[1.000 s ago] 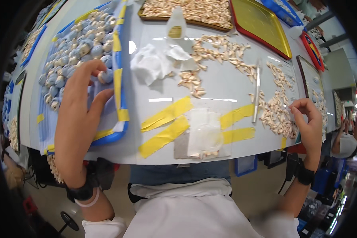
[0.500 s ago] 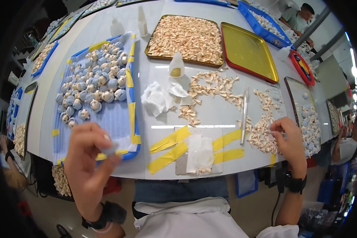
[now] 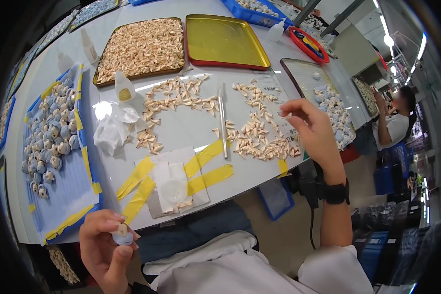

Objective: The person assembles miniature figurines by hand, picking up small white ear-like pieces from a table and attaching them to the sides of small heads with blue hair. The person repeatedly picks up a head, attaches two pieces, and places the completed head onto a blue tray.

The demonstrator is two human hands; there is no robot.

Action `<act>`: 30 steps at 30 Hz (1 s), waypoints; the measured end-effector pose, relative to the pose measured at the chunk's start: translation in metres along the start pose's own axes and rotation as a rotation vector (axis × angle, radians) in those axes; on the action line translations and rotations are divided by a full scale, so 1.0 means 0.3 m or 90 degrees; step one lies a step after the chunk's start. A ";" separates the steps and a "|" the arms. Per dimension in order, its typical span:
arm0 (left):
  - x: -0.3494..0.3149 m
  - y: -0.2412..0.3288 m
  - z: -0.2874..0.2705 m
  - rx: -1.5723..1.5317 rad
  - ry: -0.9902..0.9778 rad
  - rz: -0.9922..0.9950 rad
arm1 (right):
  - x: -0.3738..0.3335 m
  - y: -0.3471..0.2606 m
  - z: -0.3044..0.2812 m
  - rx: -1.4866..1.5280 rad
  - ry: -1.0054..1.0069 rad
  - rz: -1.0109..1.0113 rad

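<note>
Between the thumb and fingers of my left hand point(image 3: 103, 245) is a small blue-and-cream doll head point(image 3: 123, 235), just off the table's front edge. My right hand point(image 3: 311, 132) is raised over the right side of the table, thumb and forefinger closed together; anything at their tips is too small to make out. Close by it lies a loose heap of small cream pointed pieces point(image 3: 259, 139). More such pieces point(image 3: 181, 98) are strewn across the middle. At the table's front, a small clear round dish point(image 3: 173, 190) rests on a taped-down pad.
A blue-lined tray point(image 3: 73, 196) of similar heads stands at left. Behind are a full tray of cream pieces point(image 3: 142, 46) and a bare gold tray point(image 3: 225, 41). A squeeze bottle point(image 3: 124, 88), crumpled tissue point(image 3: 113, 131) and thin metal rod point(image 3: 223, 122) lie between. Another person point(image 3: 397, 117) sits at right.
The view has swung to the right. My left hand has drawn back from the tray's front edge, still holding the head. My right hand has lifted off the heap of cream pieces.
</note>
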State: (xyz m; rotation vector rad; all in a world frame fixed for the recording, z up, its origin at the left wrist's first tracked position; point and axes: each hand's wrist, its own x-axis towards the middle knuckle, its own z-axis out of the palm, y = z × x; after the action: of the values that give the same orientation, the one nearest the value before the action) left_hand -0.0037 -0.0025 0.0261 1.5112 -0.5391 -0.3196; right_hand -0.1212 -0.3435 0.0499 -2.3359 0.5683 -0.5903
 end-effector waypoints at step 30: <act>-0.015 -0.097 0.021 -0.318 -0.122 -0.084 | -0.185 -0.276 0.230 0.748 -0.205 0.308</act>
State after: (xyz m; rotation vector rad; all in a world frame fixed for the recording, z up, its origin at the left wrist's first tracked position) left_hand -0.0072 -0.0071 -0.0034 1.0369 -0.4668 -0.6557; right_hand -0.1084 -0.2232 0.0444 -1.0896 0.4252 -0.1920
